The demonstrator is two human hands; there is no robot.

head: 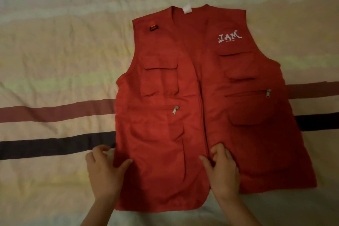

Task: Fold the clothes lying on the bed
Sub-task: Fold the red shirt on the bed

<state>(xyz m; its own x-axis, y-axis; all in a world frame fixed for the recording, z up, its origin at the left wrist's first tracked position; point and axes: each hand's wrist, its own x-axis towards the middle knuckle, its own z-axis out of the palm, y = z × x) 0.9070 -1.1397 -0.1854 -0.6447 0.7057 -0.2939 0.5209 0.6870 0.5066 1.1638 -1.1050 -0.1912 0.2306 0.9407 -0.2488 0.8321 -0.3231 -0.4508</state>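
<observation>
Both hands sit at the bottom of the view, on the lower part of a red vest (211, 97) that lies flat and front-up on the bed (55, 51). At the vest's left side edge, the left hand (104, 169) holds the cloth: its thumb lies on top of the fabric and the curled fingers wrap round the edge, their tips hidden. At the front opening, near the hem, the right hand (223, 167) has thumb and forefinger pressed together, pinching the cloth beside the zip line.

Across the middle of the bed the vest spreads out, collar away from the camera, with a white label (187, 9) at the neck. Several flap pockets (160, 77) on both front panels are closed, and whether anything is in them cannot be told. Two zip pockets are shut, each with a metal pull (175, 110). White lettering (230, 37) marks one chest panel, and a small dark buckle (153, 28) sits on the other. Pale bands, one dark red stripe (55, 111) and one black stripe (45, 146) cross the bedcover.
</observation>
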